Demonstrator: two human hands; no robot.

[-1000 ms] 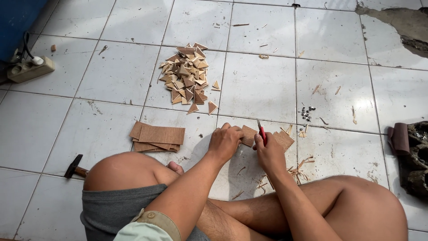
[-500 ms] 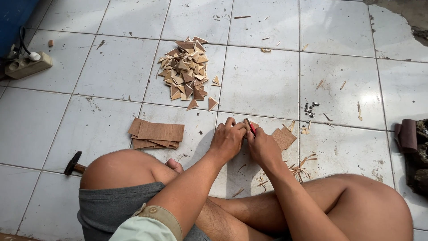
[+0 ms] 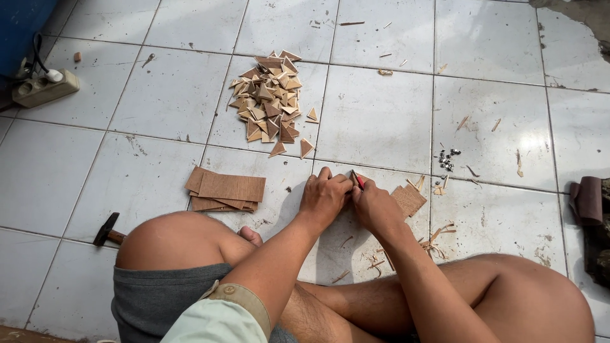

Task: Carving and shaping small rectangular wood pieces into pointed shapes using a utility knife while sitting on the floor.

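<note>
The person sits cross-legged on a white tiled floor [image 3: 375, 114], both hands meeting low over one tile just in front of the knees. The left hand [image 3: 325, 198] lies palm down with its fingers curled, pressing on a small wooden piece that is almost wholly hidden beneath it. The right hand [image 3: 376, 206] is closed around a thin red-handled tool [image 3: 358, 180], whose tip points down between the two hands; the hands touch each other at the thumbs. Just right of the right hand lies a flat brown wooden board [image 3: 410, 198], with wood shavings [image 3: 435, 234] scattered near it. To the left, beside the raised knee, rests a stack of rectangular wooden sheets [image 3: 225, 189]. Farther out on the floor sits a pile of small wooden triangles [image 3: 270, 98]. A hammer [image 3: 107, 230] lies at the left by the thigh, and a power strip [image 3: 44, 87] sits near the far left edge.
</note>
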